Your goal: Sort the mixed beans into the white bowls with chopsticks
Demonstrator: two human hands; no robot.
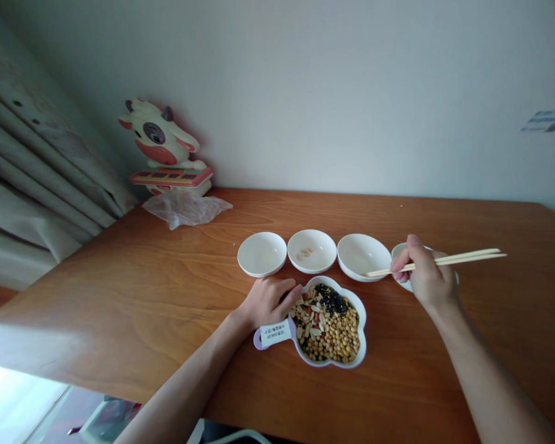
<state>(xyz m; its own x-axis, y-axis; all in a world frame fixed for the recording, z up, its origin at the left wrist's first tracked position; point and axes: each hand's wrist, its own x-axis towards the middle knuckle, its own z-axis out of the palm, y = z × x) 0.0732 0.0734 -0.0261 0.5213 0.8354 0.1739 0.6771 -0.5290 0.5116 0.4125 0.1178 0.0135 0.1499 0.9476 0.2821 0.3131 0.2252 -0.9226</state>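
Observation:
My right hand [428, 277] is closed around a pair of wooden chopsticks [472, 256]. Their tips reach over the near rim of the third white bowl [363, 250], and I cannot make out anything between them. A fourth white bowl [400, 249] is partly hidden behind this hand. My left hand [271, 301] lies beside the flower-shaped bowl [361, 333], fingers curled at its left rim above the labelled handle [275, 333]. Inside are peanuts [312, 314], yellow beans [340, 333] and black seeds [332, 300].
Left in the row, a white bowl [262, 254] stands by another white bowl [321, 256] holding several small pale pieces [305, 253]. A cow toy with a keyboard [166, 148] and a clear plastic bag [185, 209] are at the back left of the wooden table [166, 296], near a curtain [37, 166].

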